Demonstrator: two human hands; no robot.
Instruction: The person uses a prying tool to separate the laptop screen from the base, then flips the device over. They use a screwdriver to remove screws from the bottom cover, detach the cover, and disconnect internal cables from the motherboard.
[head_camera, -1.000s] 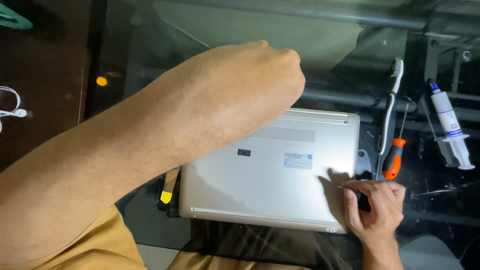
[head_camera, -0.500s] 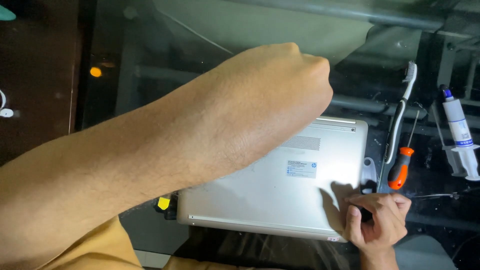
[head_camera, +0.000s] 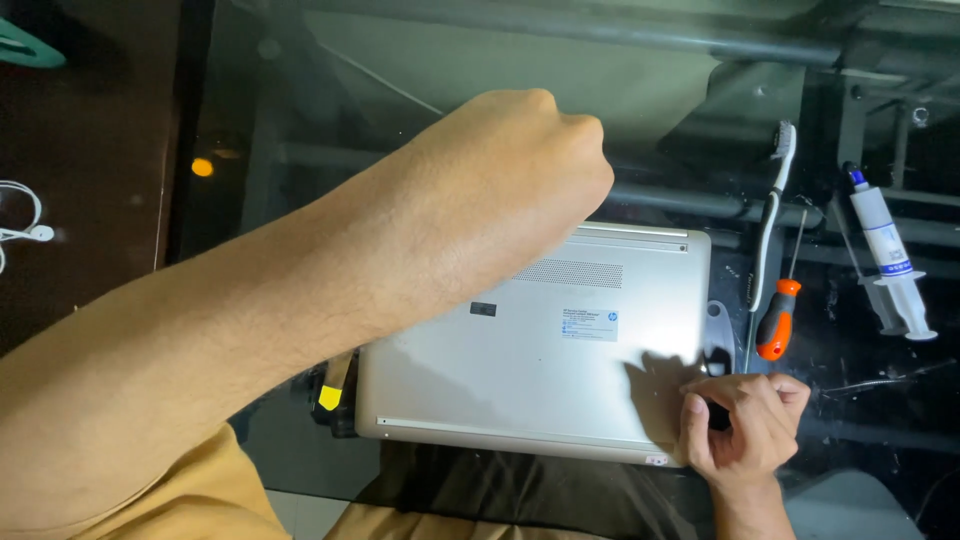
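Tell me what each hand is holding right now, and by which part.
The right hand pinches a small dark object at the laptop's near right corner; its kind cannot be told. The left hand is a closed fist above the laptop; any hold is hidden.

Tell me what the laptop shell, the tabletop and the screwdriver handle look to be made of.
Laptop: matte silver shell, metal or painted plastic, with soft even sheen.
Tabletop: glass, since the frame bars show through it and it reflects.
Screwdriver: glossy orange handle, probably plastic, with a thin metal shaft.

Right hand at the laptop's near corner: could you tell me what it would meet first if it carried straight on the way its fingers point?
The right hand curls toward the silver laptop, fingertips at its near right corner. Going straight on, it would likely press into that corner; depth is hard to judge.
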